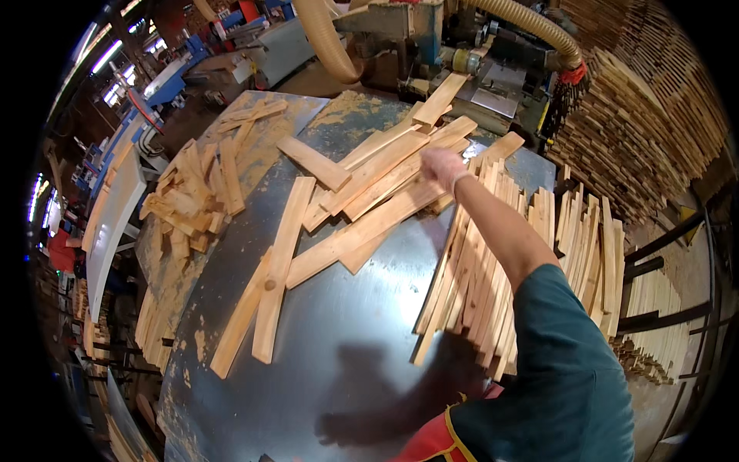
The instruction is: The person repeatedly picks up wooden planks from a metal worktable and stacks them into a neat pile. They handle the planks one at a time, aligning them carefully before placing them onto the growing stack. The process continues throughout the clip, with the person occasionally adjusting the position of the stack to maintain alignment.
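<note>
My right hand point(444, 168), in a thin pale glove, reaches across the metal table. Its fingers curl down on a long wooden board point(362, 237) that slants over the tabletop; the fingertips are partly hidden. Under and left of the hand lies a loose heap of overlapping boards point(385, 171). One short board point(313, 163) sits crosswise at the heap's left side. Nearer to me, a knotted board point(282, 266) rests across another board point(235, 327). My left hand is out of the picture.
Rows of narrow wooden strips point(481, 269) lie beside my right arm. Scrap offcuts point(188, 189) are piled at the left on the dusty table point(377, 308). Beyond the boards stands a machine point(496, 85) with a ribbed hose point(539, 31). Tall lumber stacks point(631, 131) rise at the right.
</note>
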